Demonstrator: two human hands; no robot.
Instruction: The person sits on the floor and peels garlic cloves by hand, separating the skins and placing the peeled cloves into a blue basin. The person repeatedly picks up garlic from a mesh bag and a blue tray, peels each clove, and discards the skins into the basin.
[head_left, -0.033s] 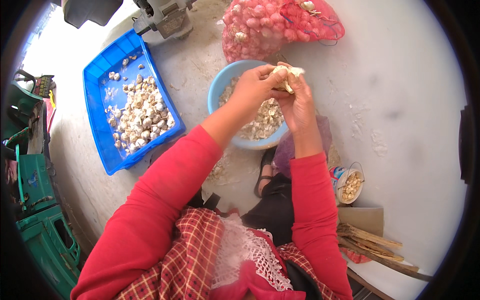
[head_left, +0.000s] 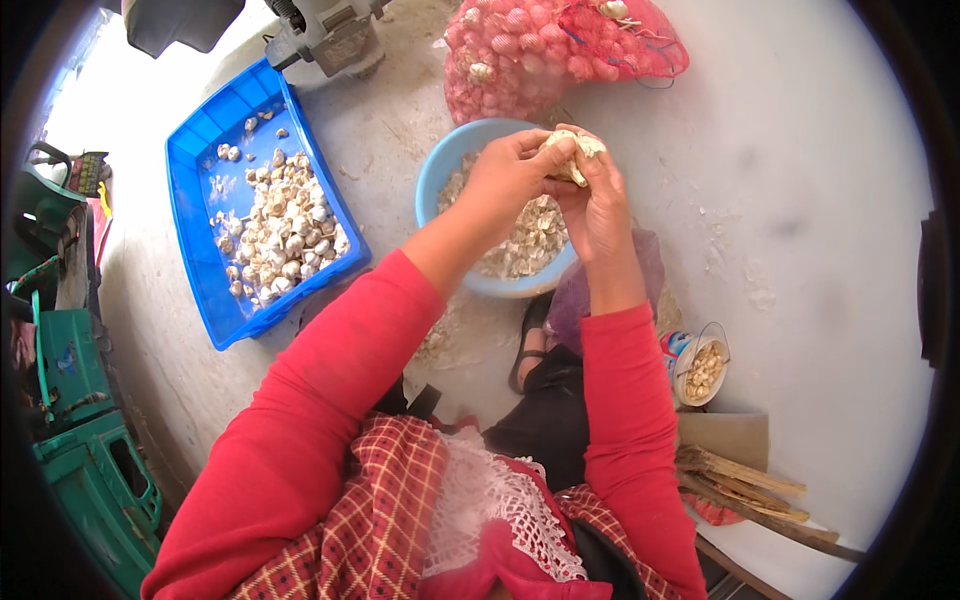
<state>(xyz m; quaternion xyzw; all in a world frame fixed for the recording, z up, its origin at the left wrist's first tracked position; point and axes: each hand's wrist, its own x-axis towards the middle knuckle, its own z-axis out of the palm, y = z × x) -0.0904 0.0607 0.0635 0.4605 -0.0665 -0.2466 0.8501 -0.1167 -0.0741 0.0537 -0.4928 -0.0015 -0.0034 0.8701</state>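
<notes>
Above the far side of a light blue basin [head_left: 428,190], both hands come together on a pale garlic bulb [head_left: 568,160] with loose papery skin. My left hand [head_left: 510,175] is closed round its left side, thumb pressing on it. From the right, my right hand [head_left: 598,205] grips it, fingers curled behind and over the top; parts of the bulb are hidden by the fingers. Dry garlic skins [head_left: 530,245] fill the basin below. To the left, a blue plastic tray [head_left: 215,300] holds a heap of whole garlic bulbs [head_left: 285,230].
A red mesh sack [head_left: 520,60] full of bulbs lies beyond the basin. At right stand a small pail [head_left: 700,370] of peeled cloves and some split wood [head_left: 745,485]. Green crates [head_left: 95,470] line the left edge. Grey metal equipment [head_left: 335,40] stands behind the tray.
The pale skin at the bulb's right side, blurred and sticking out before, now sits closer in against the bulb. Both arms stay nearly in place.
</notes>
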